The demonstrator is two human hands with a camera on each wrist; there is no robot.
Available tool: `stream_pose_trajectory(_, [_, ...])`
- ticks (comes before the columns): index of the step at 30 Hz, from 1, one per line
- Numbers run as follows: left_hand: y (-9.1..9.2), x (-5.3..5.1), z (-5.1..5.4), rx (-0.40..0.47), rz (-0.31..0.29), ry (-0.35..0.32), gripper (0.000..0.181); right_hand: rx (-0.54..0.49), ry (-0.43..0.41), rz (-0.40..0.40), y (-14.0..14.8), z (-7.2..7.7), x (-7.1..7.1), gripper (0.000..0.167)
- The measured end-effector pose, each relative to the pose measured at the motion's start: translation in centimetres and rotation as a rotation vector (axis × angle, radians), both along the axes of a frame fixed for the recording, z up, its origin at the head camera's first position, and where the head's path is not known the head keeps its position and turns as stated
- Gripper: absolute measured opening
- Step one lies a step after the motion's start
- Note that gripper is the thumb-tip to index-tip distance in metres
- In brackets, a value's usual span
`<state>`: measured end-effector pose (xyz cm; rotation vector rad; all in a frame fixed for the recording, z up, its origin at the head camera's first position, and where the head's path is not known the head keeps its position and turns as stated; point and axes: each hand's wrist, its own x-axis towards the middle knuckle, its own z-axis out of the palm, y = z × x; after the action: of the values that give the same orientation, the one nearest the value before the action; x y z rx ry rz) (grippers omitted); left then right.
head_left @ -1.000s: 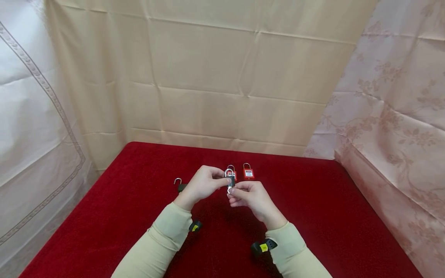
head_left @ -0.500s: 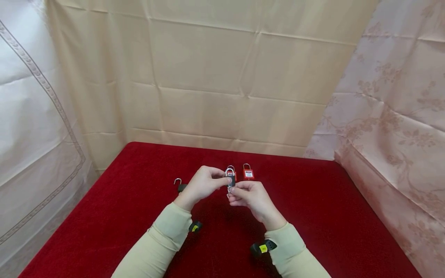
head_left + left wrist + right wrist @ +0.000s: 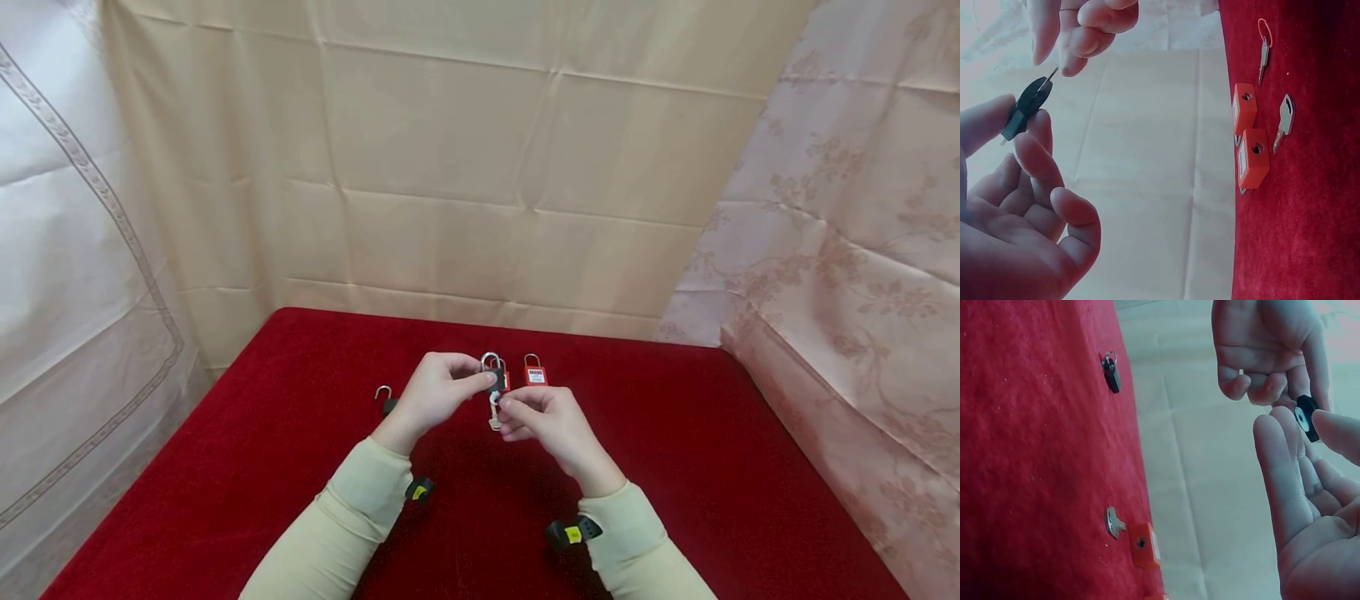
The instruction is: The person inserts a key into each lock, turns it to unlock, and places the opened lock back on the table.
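Observation:
My left hand (image 3: 442,390) pinches a black padlock (image 3: 497,380) between thumb and fingers, its silver shackle upward. A key (image 3: 494,422) hangs below the lock body by a ring. In the left wrist view a thin key (image 3: 1049,77) projects from the padlock's base (image 3: 1022,109). Just under the padlock is my right hand (image 3: 547,425), fingers loosely bent, thumb and fingertips beside the key. A small gap separates those fingertips (image 3: 1074,65) from the key in the left wrist view. The right wrist view shows the padlock's silver base (image 3: 1302,419) between right thumb and fingers.
Two red padlocks, one (image 3: 536,375) in plain sight and one (image 3: 506,380) partly hidden, lie beyond my hands. Loose keys (image 3: 1285,122) lie near them. Left of my left hand lies another black padlock (image 3: 389,407), shackle raised. Curtains (image 3: 450,167) stand behind the red-covered table (image 3: 712,467).
The held padlock has risen slightly and moved a little left with my left hand. My right fingers have come off the key, which now hangs in fuller view.

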<state>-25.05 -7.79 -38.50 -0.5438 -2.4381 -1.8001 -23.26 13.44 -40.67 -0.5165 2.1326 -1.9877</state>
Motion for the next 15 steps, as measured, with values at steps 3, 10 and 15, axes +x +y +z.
stream_pose_trajectory(3, [-0.03, 0.01, 0.05, 0.021, -0.003, 0.006, 0.012, 0.023, 0.034, -0.011, 0.10, 0.18, 0.07, 0.024])
stream_pose_trajectory(10, [0.08, 0.08, 0.14, 0.071, -0.021, 0.004, 0.013, 0.037, 0.072, -0.028, -0.08, 0.25, 0.12, 0.022])
stream_pose_trajectory(15, [0.17, 0.14, 0.16, 0.086, -0.035, 0.011, 0.011, 0.022, 0.084, -0.010, -0.39, 0.00, 0.21, 0.027])
